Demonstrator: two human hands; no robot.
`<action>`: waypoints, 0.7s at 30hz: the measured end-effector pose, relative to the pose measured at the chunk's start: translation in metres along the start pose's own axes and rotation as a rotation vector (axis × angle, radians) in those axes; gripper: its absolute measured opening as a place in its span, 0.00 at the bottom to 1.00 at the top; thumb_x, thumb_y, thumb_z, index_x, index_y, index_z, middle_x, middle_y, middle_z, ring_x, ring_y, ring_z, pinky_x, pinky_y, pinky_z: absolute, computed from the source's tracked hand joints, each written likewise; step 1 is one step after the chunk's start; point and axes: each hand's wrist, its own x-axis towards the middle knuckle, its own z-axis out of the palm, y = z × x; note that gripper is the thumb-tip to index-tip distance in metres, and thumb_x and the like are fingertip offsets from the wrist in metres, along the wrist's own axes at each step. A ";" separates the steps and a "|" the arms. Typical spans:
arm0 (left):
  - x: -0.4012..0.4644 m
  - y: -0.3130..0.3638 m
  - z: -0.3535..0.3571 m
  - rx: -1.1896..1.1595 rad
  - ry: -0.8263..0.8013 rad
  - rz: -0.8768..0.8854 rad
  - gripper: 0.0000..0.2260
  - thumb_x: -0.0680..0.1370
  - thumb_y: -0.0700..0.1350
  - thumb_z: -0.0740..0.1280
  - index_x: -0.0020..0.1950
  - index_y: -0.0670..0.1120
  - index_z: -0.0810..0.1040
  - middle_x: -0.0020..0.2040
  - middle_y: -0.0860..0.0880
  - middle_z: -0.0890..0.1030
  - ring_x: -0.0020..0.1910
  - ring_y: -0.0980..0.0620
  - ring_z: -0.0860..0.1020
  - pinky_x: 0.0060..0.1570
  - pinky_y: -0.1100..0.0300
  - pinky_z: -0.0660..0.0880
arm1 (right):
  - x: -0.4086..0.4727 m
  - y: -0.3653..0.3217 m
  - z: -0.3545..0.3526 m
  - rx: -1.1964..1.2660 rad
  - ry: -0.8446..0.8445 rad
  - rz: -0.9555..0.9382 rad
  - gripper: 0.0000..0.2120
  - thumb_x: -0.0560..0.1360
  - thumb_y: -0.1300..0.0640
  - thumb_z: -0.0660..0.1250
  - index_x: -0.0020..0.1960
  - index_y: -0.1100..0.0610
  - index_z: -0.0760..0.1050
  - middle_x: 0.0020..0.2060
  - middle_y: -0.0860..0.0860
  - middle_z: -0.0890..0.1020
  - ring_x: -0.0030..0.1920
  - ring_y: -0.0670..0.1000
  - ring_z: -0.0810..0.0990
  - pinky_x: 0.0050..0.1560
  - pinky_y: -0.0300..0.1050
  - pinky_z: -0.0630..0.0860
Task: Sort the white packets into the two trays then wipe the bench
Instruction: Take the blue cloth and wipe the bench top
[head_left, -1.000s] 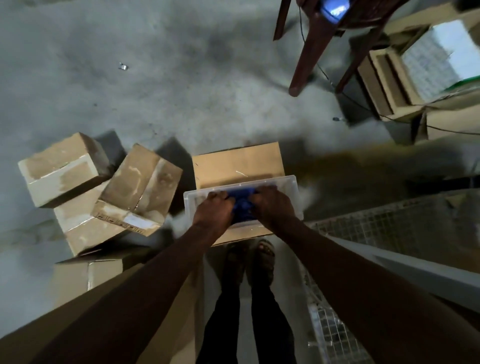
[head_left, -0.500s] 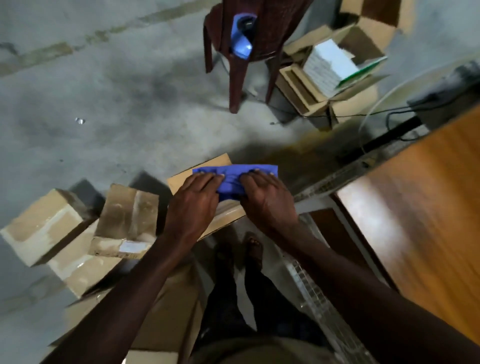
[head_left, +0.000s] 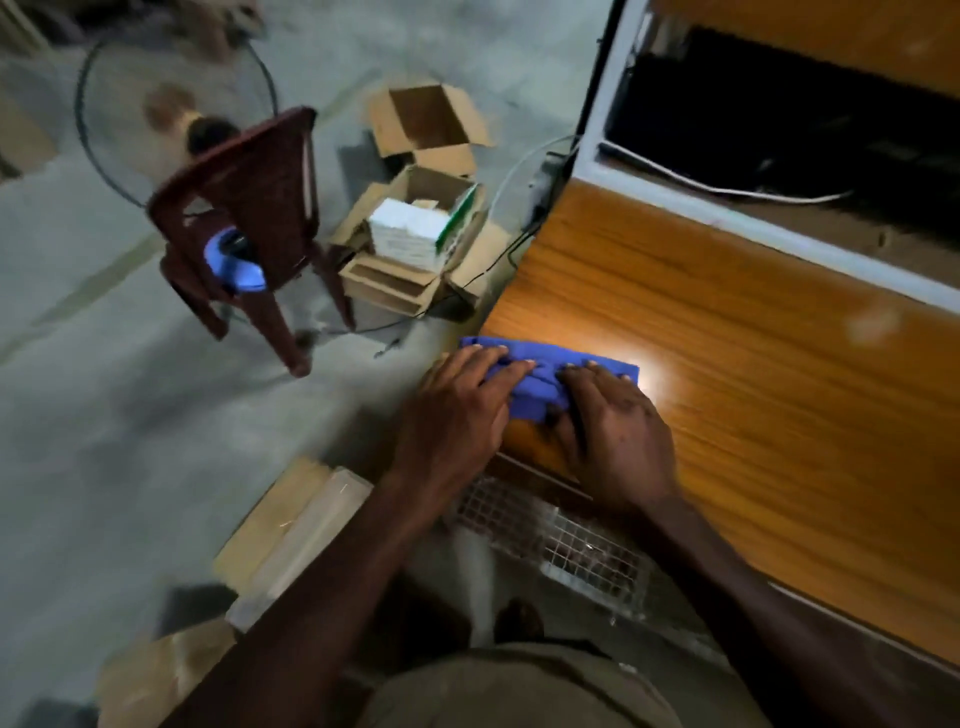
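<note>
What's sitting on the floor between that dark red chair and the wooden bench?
In the head view, open cardboard boxes lie between the chair and the bench; one holds a white stack. Cables trail there too.

A crumpled blue cloth (head_left: 550, 364) is lying bunched at the near left corner of the glossy orange wood-grain bench (head_left: 753, 384), partly overhanging its left edge.
</note>
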 end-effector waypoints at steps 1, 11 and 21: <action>0.008 0.006 0.011 0.014 -0.065 0.004 0.22 0.73 0.44 0.61 0.68 0.52 0.76 0.65 0.45 0.78 0.63 0.41 0.75 0.63 0.42 0.73 | -0.003 0.013 0.000 -0.025 -0.034 0.031 0.22 0.74 0.49 0.60 0.61 0.59 0.78 0.58 0.58 0.83 0.61 0.60 0.81 0.60 0.59 0.78; 0.023 0.044 0.048 0.119 -0.355 -0.107 0.19 0.82 0.52 0.56 0.73 0.53 0.70 0.74 0.52 0.70 0.76 0.48 0.62 0.76 0.41 0.52 | -0.004 0.062 -0.008 -0.003 -0.036 0.021 0.19 0.78 0.51 0.58 0.63 0.58 0.77 0.61 0.57 0.81 0.64 0.62 0.77 0.62 0.60 0.76; 0.046 0.001 0.050 0.021 -0.234 -0.158 0.23 0.81 0.50 0.53 0.75 0.47 0.68 0.76 0.49 0.67 0.77 0.49 0.60 0.76 0.50 0.52 | -0.003 0.068 0.062 -0.069 -0.316 -0.061 0.28 0.82 0.39 0.49 0.76 0.51 0.69 0.75 0.56 0.69 0.75 0.59 0.68 0.72 0.65 0.64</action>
